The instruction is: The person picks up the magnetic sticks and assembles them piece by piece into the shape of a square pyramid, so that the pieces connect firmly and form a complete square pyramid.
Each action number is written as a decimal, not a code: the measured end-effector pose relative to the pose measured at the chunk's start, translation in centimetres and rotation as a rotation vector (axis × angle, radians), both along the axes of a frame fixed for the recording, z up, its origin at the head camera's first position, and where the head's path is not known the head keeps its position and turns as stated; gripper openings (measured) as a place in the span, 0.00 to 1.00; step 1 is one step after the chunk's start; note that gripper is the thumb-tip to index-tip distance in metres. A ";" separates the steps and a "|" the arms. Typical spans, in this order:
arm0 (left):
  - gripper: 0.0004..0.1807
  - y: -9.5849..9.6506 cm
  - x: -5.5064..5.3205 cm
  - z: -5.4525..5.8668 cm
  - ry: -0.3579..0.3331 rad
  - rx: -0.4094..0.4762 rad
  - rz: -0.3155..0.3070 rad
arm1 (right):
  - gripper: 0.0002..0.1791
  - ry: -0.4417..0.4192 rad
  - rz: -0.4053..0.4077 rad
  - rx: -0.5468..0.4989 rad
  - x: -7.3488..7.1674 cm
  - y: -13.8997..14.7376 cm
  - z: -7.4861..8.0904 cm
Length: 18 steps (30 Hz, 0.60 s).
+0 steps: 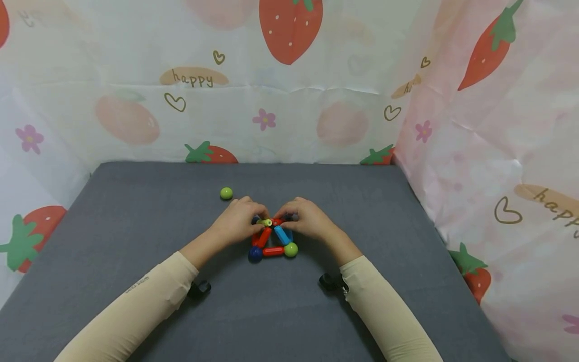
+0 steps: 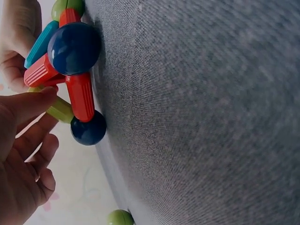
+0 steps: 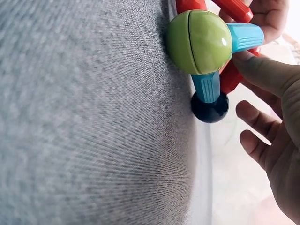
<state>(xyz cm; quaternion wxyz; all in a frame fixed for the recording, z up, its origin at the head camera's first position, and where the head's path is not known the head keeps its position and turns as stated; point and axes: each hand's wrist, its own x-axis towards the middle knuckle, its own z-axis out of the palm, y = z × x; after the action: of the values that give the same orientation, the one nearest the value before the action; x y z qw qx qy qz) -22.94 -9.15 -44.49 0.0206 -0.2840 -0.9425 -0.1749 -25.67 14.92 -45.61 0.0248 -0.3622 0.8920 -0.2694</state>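
Observation:
A small frame of magnetic sticks and balls stands on the grey table. At its front, a red stick [image 1: 273, 252] joins a dark blue ball [image 1: 255, 254] to a green ball [image 1: 291, 250]. Slanting up from these balls are another red stick [image 1: 264, 238] and a light blue stick [image 1: 283, 235], which lean together at the top. My left hand [image 1: 242, 218] pinches a yellow-green stick [image 2: 60, 110] by its upper end; a second dark blue ball [image 2: 88, 127] is at its lower end. My right hand [image 1: 307, 218] pinches a red stick [image 3: 231, 78] that slopes up from a dark ball [image 3: 210, 108].
A loose green ball [image 1: 226, 193] lies behind my left hand on the grey cloth-covered table [image 1: 267, 311]. Strawberry-print curtains [image 1: 289, 100] rise along the back and sides. Black wrist straps [image 1: 199, 289] show beneath the sleeves.

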 end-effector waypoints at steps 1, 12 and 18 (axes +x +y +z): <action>0.07 0.0 0.0 0.0 0.002 0.002 -0.003 | 0.13 0.002 0.000 0.003 0.0 0.0 0.0; 0.07 0.0 0.0 0.0 0.013 0.003 -0.009 | 0.13 0.001 -0.007 -0.004 0.3 0.2 0.0; 0.08 0.0 0.0 0.0 0.004 -0.002 -0.003 | 0.13 0.007 -0.013 -0.008 0.7 0.5 0.3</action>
<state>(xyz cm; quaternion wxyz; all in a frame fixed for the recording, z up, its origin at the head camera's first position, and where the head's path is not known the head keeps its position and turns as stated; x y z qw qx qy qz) -22.92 -9.13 -44.45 0.0221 -0.2858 -0.9422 -0.1735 -24.96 15.45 -45.29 0.0184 -0.3574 0.8934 -0.2717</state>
